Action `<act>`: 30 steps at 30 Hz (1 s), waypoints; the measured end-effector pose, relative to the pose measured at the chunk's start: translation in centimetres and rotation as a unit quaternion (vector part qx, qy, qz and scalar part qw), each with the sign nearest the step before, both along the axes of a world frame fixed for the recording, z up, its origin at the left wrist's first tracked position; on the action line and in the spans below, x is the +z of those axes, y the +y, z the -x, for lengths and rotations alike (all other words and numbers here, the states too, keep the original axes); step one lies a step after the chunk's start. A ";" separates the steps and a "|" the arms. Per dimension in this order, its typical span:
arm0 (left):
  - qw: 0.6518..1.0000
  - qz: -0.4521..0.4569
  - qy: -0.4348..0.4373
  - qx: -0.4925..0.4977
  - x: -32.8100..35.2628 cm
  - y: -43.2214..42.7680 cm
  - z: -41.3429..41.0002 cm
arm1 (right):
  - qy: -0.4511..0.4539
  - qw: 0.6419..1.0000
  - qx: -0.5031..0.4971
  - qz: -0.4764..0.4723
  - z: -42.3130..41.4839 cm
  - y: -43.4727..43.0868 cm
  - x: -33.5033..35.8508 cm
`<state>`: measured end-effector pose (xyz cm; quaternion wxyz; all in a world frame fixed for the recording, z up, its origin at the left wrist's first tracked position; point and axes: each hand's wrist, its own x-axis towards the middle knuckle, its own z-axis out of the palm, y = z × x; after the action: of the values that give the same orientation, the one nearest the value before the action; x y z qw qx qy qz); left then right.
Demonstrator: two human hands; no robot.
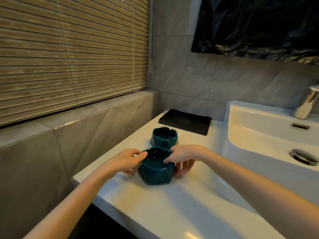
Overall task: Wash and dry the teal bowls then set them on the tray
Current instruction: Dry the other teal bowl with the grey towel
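I hold the nearer teal bowl from both sides, low in the middle of the frame; my left hand pinches its left rim, thumb over the edge and fingers outside; my right hand hooks one finger over the right rim, the others lying down the outer wall. I take it with two hands, I judge, because the faceted glaze looks slick and the bowl heavy; it sits on the white worktop, not yet lifted as far as I can tell.

The second teal bowl stands just behind it, toward the centre, near the first or perhaps touching it, untouched by either hand. The black tray waits further back against the wall and carries nothing; the sink is at the right, so washing probably comes next.

Both bowls look empty; bright specks inside may be glints or drops, I cannot tell which. The sink shows no water.
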<state>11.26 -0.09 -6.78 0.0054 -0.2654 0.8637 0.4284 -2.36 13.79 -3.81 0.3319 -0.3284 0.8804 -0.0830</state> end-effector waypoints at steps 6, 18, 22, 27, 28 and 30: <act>1.000 -0.007 -0.022 -0.011 0.4 0.5 -0.5 | -0.015 0.998 -0.058 0.015 -0.7 -0.4 -0.2; 0.956 -0.196 0.217 0.010 10.2 6.3 2.9 | 0.068 0.958 -0.122 0.252 1.9 5.2 11.2; 0.944 -0.221 0.239 -0.053 13.5 9.7 7.0 | 0.091 0.935 -0.168 0.298 4.6 9.9 14.4; 0.924 -0.220 0.285 -0.125 15.8 15.1 12.8 | 0.102 0.906 -0.233 0.339 8.3 16.8 16.0; 0.921 -0.217 0.293 -0.139 15.9 16.1 14.0 | 0.102 0.902 -0.241 0.343 8.9 18.2 16.0; 0.917 -0.197 0.304 -0.167 15.9 18.2 16.4 | 0.100 0.893 -0.259 0.353 10.1 21.1 16.0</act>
<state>-5.16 18.14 9.08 -0.1338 0.0315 0.7538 0.6426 -12.48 34.94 12.17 0.0714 -0.1904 0.8756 -0.4382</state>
